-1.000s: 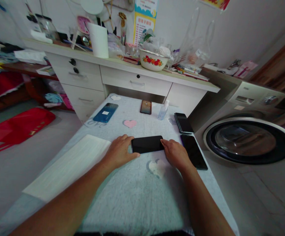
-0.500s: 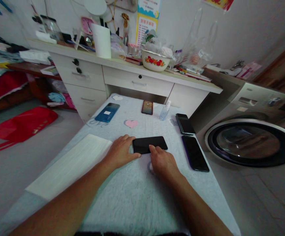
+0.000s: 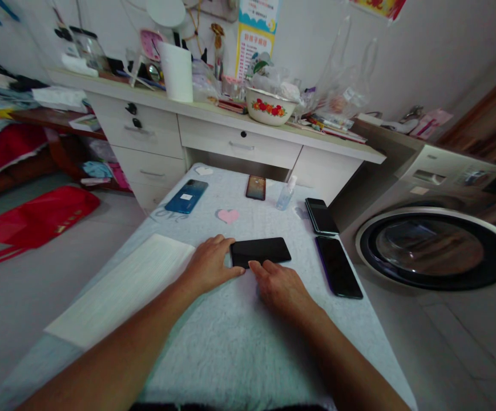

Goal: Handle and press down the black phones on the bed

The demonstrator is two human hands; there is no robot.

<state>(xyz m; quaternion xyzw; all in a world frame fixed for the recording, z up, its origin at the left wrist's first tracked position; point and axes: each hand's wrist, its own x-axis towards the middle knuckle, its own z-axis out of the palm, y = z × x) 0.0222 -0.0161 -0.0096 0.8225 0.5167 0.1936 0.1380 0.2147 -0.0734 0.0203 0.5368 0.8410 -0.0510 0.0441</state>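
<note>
A black smartphone [image 3: 265,250] lies flat, screen up, on the cloth-covered table. My left hand [image 3: 211,264] grips its left end, thumb at the near corner and fingers at the far one. Fingers bent together, my right hand [image 3: 279,285] rests at the phone's near long edge, its fingertips touching or almost touching that edge. Whether anything small is pinched in them is hidden. Left of my left hand is a folded pale cloth or paper [image 3: 123,288]. Beyond the phone stands a clear spray bottle [image 3: 286,195].
A blue phone [image 3: 186,196] and a brown phone [image 3: 256,187] lie toward the far edge. Along the right edge are a stack of phones [image 3: 322,216] and a purple-edged phone [image 3: 339,267]. Behind stands a white desk [image 3: 239,140]; a washing machine [image 3: 436,228] is at right.
My right hand has slid left and toward me, from the phone's screen to its near edge. My left hand and the phone have stayed in place.
</note>
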